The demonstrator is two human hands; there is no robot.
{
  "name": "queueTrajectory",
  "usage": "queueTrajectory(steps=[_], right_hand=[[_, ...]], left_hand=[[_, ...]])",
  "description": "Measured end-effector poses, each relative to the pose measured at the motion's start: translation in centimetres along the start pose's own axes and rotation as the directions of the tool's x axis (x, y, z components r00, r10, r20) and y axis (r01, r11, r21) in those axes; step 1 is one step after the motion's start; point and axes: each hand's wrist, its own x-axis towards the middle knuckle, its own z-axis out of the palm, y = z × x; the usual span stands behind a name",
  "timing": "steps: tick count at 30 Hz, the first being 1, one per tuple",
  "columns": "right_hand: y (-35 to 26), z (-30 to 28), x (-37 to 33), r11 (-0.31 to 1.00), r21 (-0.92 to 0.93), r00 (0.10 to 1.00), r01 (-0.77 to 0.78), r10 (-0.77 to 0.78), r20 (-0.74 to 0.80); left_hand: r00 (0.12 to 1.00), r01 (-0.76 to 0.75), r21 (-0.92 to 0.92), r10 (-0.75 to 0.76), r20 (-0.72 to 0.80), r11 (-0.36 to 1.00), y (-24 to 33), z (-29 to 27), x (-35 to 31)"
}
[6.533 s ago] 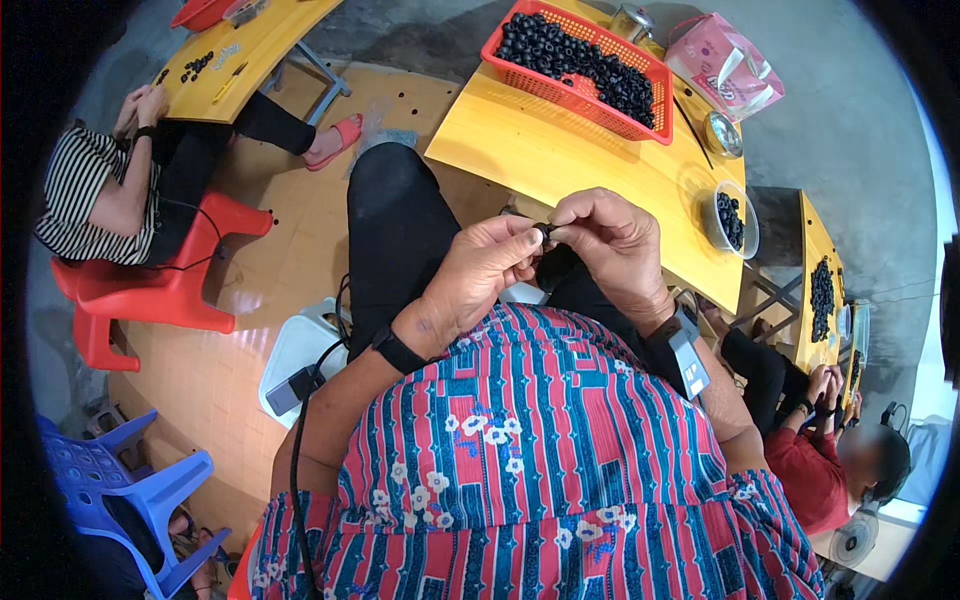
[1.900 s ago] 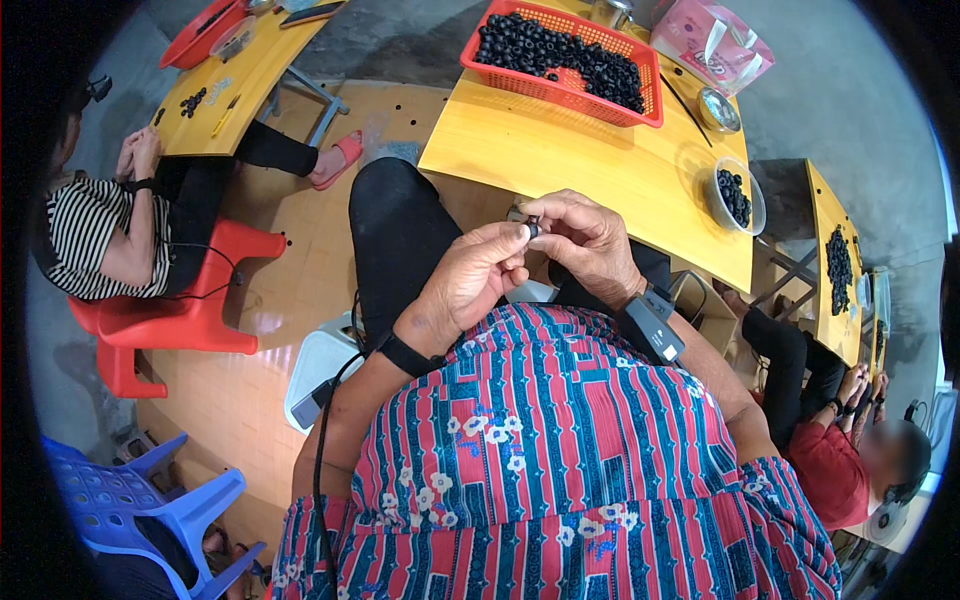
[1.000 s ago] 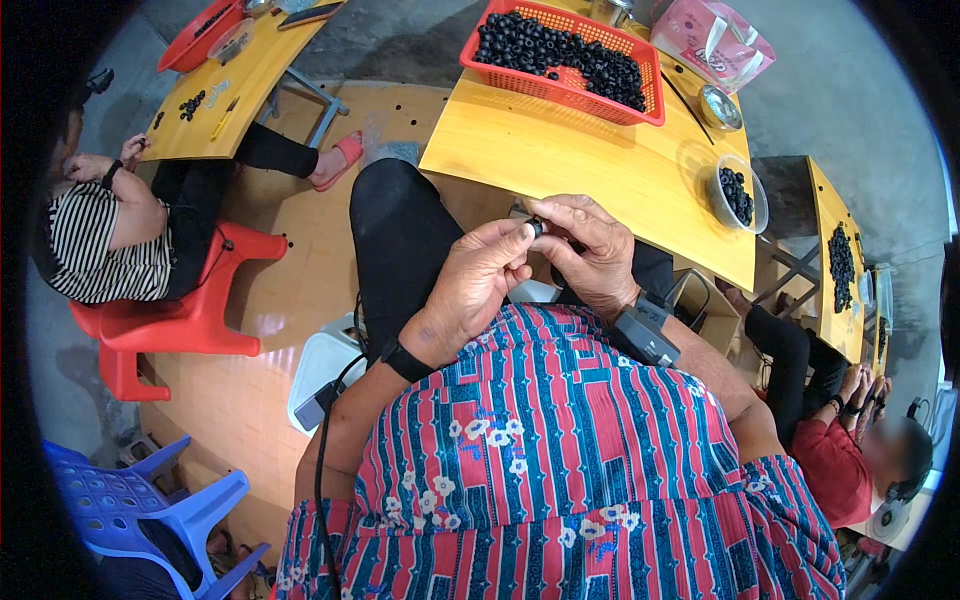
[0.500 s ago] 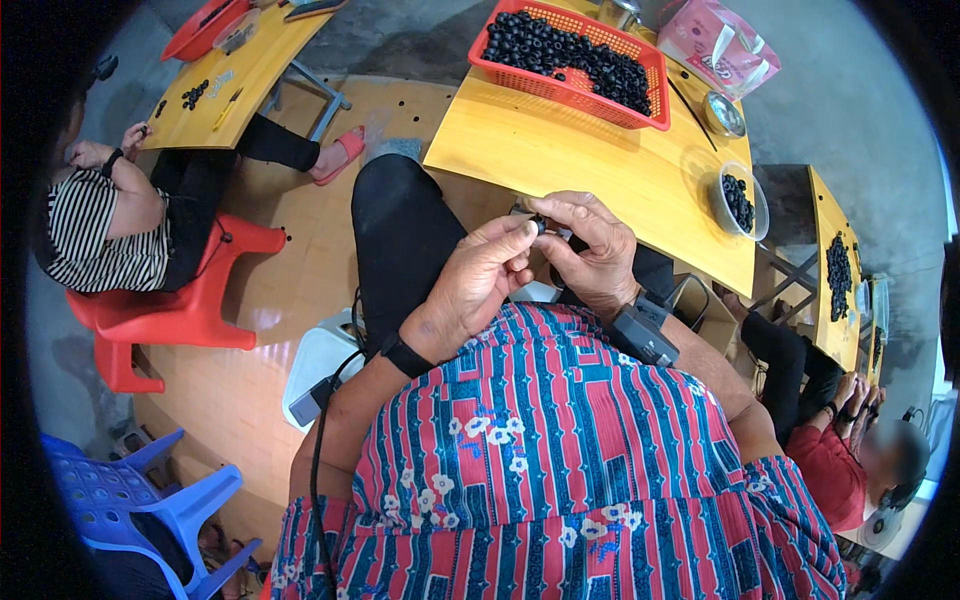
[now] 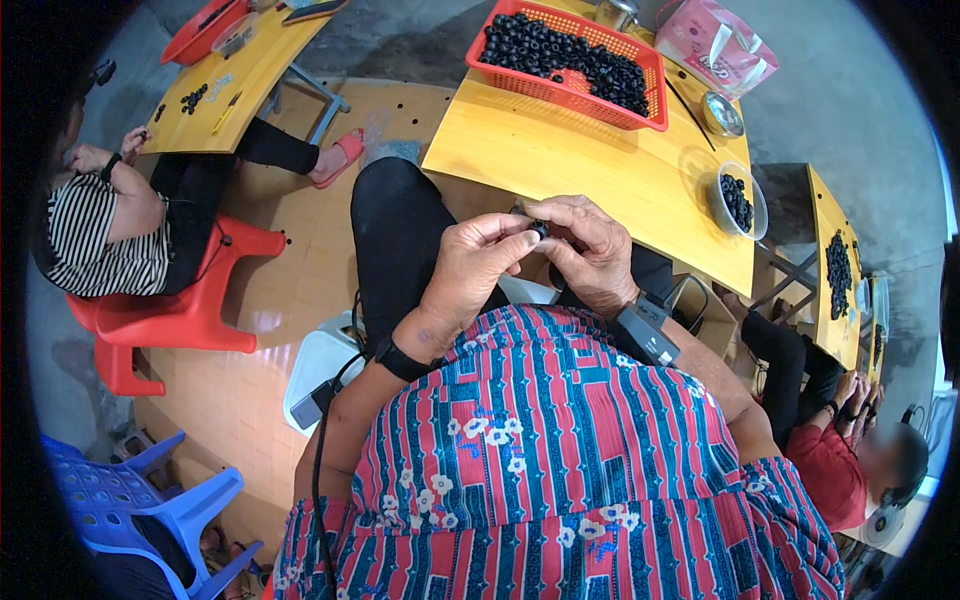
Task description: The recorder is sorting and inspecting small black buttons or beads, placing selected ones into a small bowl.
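The left hand (image 5: 462,268) and right hand (image 5: 594,256) pinch a black piece (image 5: 540,229) between them; from here it looks small, roundish, partly hidden by their grip.

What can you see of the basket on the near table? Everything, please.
The basket is red, rectangular and perforated, plastic by its look. It stands upright on the yellow table, beyond the hands, slanting down to the right in the picture. Loose black pieces, many visibly ring-shaped, cover most of its floor; a bare red patch shows toward the near wall. Neither the left hand nor the right hand touches it.
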Motion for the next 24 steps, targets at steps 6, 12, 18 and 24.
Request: queueTrajectory(steps=[6,12,18,24], right_hand=[[0.0,0.0,0.0,0.999,-0.004,0.999,0.046,-0.046,-0.010],[-0.4,-0.4,-0.1,0.991,0.130,0.999,-0.040,0.036,0.031],[-0.2,-0.6,0.0,0.960,0.257,0.993,-0.114,0.105,0.047],[0.0,-0.8,0.2,0.850,0.412,0.944,-0.328,0.311,0.109]], left_hand=[[0.999,-0.028,0.050,0.029,-0.026,0.998,-0.2,0.3,0.0],[0.994,-0.067,0.072,0.073,-0.083,0.995,-0.6,0.5,-0.1],[0.988,-0.119,0.165,0.133,-0.078,0.979,-0.6,0.6,-0.1],[0.966,-0.233,0.307,0.255,-0.034,0.923,-1.5,0.2,0.2]])
